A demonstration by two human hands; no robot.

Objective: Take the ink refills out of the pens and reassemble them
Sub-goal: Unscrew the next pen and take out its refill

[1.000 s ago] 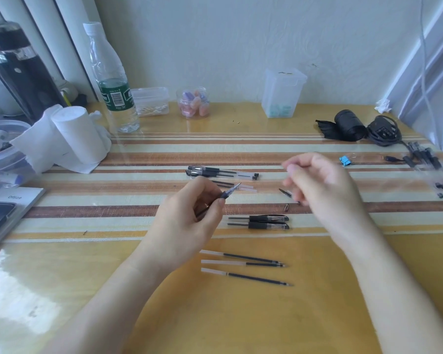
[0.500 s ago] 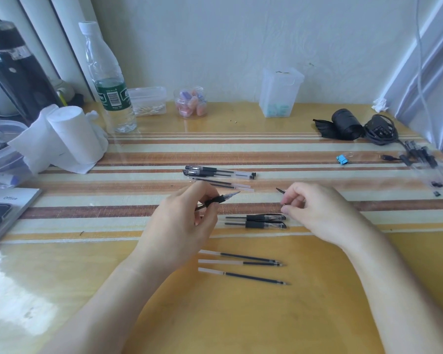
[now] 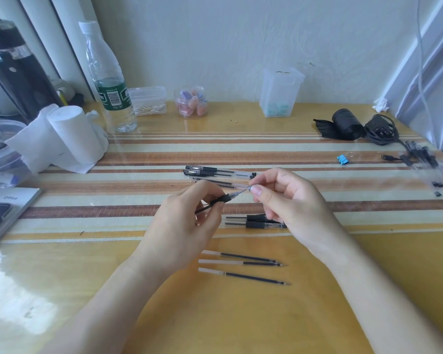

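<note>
Pen [image 3: 225, 199] midair above table [image 3: 317, 315]: left grip [image 3: 187, 226] around barrel, right grip [image 3: 289, 203] pinching tip, refills [image 3: 241, 263] nearer.

Left hand [image 3: 182, 226] grips pen [image 3: 221, 199] by black grip; right hand [image 3: 287, 200] pinches its tip — three refills [image 3: 243, 267] lie on surface [image 3: 241, 315].

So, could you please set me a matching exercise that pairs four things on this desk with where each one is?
Things:
1. ink refills
2. water bottle
3. binder clip
4. pen

Places:
A. far left, at the back
B. held by left hand and right hand
C. at the front, three in a row
D. right side, on the striped mat

Pairs: 1-C, 2-A, 3-D, 4-B
</note>
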